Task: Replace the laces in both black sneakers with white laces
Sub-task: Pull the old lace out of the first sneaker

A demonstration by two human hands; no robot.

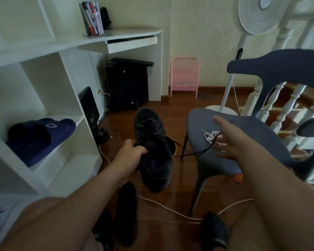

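My left hand (pixel 130 153) grips a black sneaker (pixel 150 142) by its collar and holds it above the floor, toe pointing away. A second black sneaker (pixel 126 212) lies on the floor between my legs. My right hand (pixel 227 140) hovers over the seat of a blue-grey chair (pixel 207 160), fingers spread. A black lace (pixel 205 150) runs from under that hand across the seat toward the floor; whether the fingers touch it is unclear. White laces (pixel 209 135) lie bunched on the seat just left of my right hand.
A white shelf unit (pixel 65 98) with dark blue slides (pixel 40 138) stands at the left. A desk with a black computer tower (pixel 127 86), a pink rack (pixel 185 77) and a standing fan (pixel 225 98) are behind. A cable (pixel 170 210) crosses the wooden floor. Stair railing is at the right.
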